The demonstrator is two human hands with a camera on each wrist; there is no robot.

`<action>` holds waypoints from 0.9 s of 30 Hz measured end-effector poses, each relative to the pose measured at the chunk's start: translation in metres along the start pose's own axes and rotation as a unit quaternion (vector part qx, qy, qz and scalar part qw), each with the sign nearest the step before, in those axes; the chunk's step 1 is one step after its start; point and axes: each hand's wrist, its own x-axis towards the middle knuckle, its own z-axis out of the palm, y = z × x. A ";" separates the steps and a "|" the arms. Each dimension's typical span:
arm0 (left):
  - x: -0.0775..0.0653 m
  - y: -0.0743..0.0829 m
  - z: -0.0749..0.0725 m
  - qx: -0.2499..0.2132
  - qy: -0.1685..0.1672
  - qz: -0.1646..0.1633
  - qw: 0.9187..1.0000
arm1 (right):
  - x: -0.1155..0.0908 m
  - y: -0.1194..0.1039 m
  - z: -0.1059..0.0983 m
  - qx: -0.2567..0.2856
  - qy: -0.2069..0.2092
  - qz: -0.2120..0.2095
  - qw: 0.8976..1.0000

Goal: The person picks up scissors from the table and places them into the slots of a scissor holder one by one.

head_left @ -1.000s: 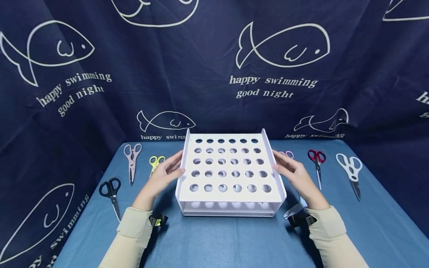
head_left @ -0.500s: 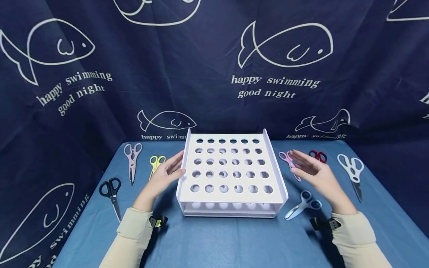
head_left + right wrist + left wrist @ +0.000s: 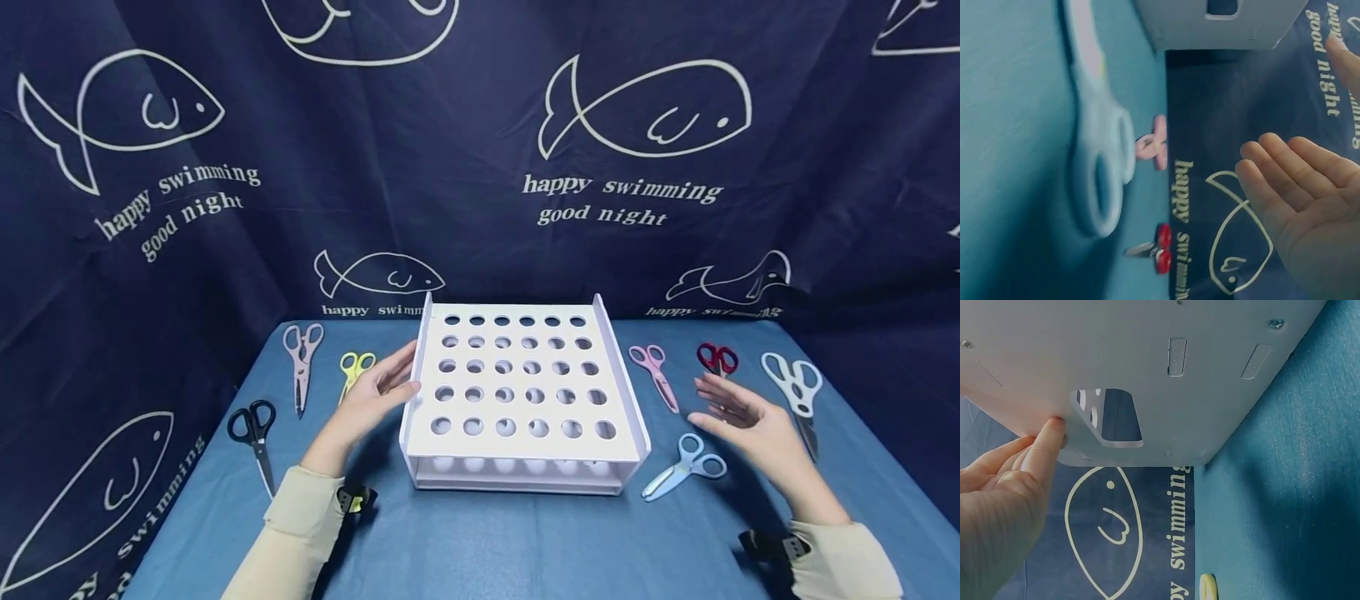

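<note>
A white rack (image 3: pixel 517 381) with rows of round holes in its top stands upright on the table. My left hand (image 3: pixel 367 404) is at its left side; in the left wrist view the thumb of that hand (image 3: pixel 1007 494) touches the side panel (image 3: pixel 1147 425), with the fingers extended at its edge. My right hand (image 3: pixel 759 433) hovers apart from the rack over the table's right part, fingers loosely extended, holding nothing. Nearest to it lie light blue scissors (image 3: pixel 677 472) and red scissors (image 3: pixel 717 367), the red ones partly hidden by the fingers.
Pink scissors (image 3: pixel 662 383) lie right of the rack, and white-handled scissors (image 3: pixel 801 402) farther right. On the left are pale pink (image 3: pixel 301 367), yellow (image 3: pixel 350 380) and black scissors (image 3: pixel 257 436). A dark blue fish-patterned curtain (image 3: pixel 480 208) hangs behind the table.
My right hand has left the rack's right side and moved rightward, uncovering the pink and light blue scissors. The left hand stays at the rack's left side.
</note>
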 end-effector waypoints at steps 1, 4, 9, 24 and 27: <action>-0.001 0.000 0.000 0.000 0.001 -0.002 1.000 | -0.002 0.003 0.000 -0.005 -0.001 0.002 1.000; -0.002 -0.001 0.001 -0.001 0.002 0.000 1.000 | -0.009 0.012 0.000 -0.004 -0.003 0.011 1.000; -0.002 -0.003 0.002 -0.005 0.005 0.001 1.000 | -0.019 0.026 0.003 -0.013 0.000 0.052 0.999; -0.002 -0.005 0.003 -0.020 -0.001 -0.003 1.000 | -0.028 0.048 0.001 -0.091 -0.061 0.110 0.988; -0.002 -0.004 0.003 -0.020 -0.005 -0.001 1.000 | -0.028 0.047 0.000 -0.105 -0.076 0.122 0.984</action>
